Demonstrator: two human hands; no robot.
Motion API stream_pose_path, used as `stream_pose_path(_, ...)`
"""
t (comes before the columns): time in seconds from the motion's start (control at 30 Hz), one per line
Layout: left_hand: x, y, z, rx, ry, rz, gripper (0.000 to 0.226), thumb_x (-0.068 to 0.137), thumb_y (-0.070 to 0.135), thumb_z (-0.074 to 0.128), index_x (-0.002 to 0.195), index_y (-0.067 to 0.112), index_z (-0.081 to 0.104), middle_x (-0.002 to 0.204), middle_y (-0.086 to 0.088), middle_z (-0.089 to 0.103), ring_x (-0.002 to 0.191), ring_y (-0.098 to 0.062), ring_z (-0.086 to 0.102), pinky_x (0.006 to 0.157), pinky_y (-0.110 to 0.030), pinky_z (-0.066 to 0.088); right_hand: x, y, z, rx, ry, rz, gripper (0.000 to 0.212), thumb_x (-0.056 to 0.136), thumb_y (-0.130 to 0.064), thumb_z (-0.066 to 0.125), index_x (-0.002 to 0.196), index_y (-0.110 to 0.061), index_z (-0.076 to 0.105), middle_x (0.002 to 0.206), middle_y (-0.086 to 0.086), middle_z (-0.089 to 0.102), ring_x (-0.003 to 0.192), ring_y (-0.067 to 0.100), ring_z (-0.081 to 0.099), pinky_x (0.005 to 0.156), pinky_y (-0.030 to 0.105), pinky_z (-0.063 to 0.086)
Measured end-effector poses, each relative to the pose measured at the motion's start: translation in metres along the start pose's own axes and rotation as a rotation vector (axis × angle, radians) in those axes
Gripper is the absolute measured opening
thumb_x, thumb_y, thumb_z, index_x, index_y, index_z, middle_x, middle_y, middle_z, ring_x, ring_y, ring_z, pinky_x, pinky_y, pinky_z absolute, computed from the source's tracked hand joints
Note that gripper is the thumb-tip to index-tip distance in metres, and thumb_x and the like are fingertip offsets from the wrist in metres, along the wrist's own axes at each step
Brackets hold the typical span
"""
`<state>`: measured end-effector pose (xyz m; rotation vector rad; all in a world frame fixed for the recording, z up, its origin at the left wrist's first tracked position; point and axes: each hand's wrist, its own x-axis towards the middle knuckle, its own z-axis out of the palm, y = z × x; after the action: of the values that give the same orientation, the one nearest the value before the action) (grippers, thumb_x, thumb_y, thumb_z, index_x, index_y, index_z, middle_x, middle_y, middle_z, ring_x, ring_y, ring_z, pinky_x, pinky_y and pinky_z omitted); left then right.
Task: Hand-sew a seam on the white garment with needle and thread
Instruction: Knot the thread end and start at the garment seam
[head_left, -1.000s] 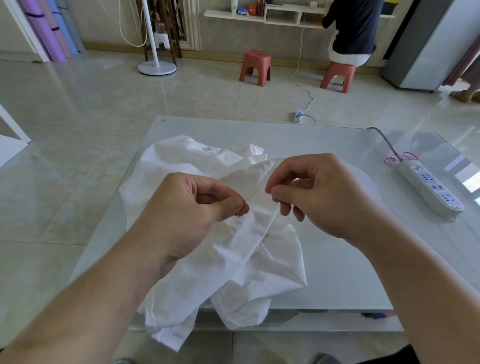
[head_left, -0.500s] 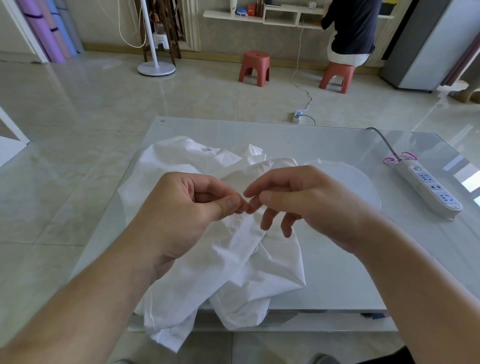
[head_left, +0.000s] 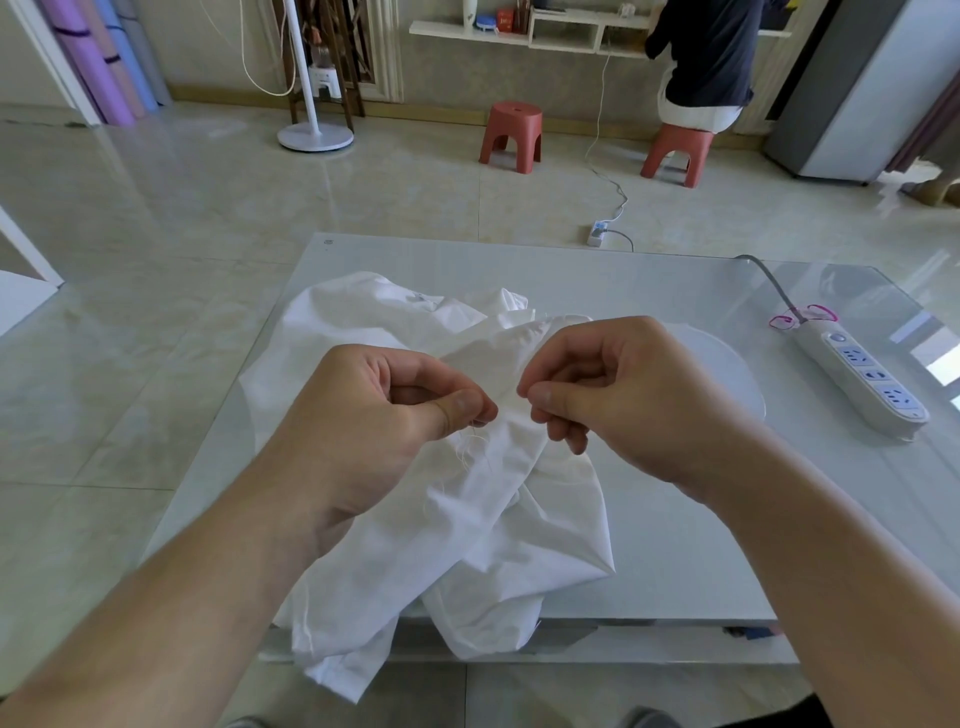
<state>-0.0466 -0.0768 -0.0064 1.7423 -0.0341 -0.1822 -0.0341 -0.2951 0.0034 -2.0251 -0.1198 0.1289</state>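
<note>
The needle is too small to make out; only faint thread strands show below the left hand. That hand's thumb covers whatever it pinches, and the right hand hides its own fingertips' hold. Both forearms run off the bottom edge. The garment droops past the table edge.

A home living room: tiled floor, plastic stools at 12 o'clock, glass table.
</note>
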Motion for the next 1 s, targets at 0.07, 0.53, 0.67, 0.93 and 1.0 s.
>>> stream_pose_path(0.07,0.0,-0.0002,-0.0003,-0.003,0.0,0.001,0.011,0.089,0.008,0.08,0.083,0.016,0.085,0.087,-0.003,0.083,0.092,-0.015,0.08,0.103,-0.04,0.056,-0.0001,0.0,-0.0012,0.013,0.001,-0.008,0.019,0.091,0.007,0.072,0.085,-0.01,0.079,0.072,0.01,0.075,0.063,0.022,0.07,0.062,0.034,0.057)
stream_pose_path(0.53,0.0,-0.0005,-0.0007,-0.03,-0.017,0.042,0.007,0.088,0.007,0.079,0.086,0.012,0.085,0.087,-0.004,0.083,0.092,-0.016,0.081,0.098,-0.036,0.057,-0.0031,-0.0015,0.0038,0.025,-0.181,0.023,0.019,0.093,-0.004,0.075,0.104,-0.017,0.081,0.096,0.005,0.081,0.088,0.028,0.076,0.066,0.033,0.056)
stream_pose_path(0.67,0.0005,-0.001,-0.0013,-0.025,-0.011,0.037,0.007,0.088,0.008,0.08,0.086,0.013,0.085,0.087,-0.004,0.083,0.092,-0.015,0.08,0.099,-0.036,0.057,-0.0025,-0.0018,0.0057,0.035,-0.087,0.024,0.012,0.094,-0.003,0.074,0.087,-0.009,0.081,0.075,0.008,0.078,0.067,0.021,0.07,0.057,0.034,0.053)
stream_pose_path(0.93,-0.0001,-0.0003,-0.0013,-0.041,-0.039,0.03,0.005,0.086,0.012,0.081,0.088,0.013,0.086,0.091,-0.006,0.083,0.096,-0.02,0.08,0.102,-0.043,0.057,-0.0016,-0.0032,0.0051,0.004,0.041,0.007,0.016,0.09,-0.006,0.078,0.076,-0.014,0.078,0.068,0.006,0.075,0.06,0.019,0.066,0.059,0.037,0.053)
stream_pose_path(1.0,-0.0006,0.0001,-0.0013,-0.028,-0.05,0.035,0.006,0.085,0.015,0.083,0.09,0.016,0.086,0.096,-0.001,0.084,0.1,-0.015,0.079,0.103,-0.042,0.057,-0.0015,-0.0036,0.0054,-0.076,0.05,-0.02,0.017,0.09,-0.008,0.078,0.076,-0.018,0.077,0.067,0.001,0.075,0.058,0.013,0.067,0.061,0.033,0.055)
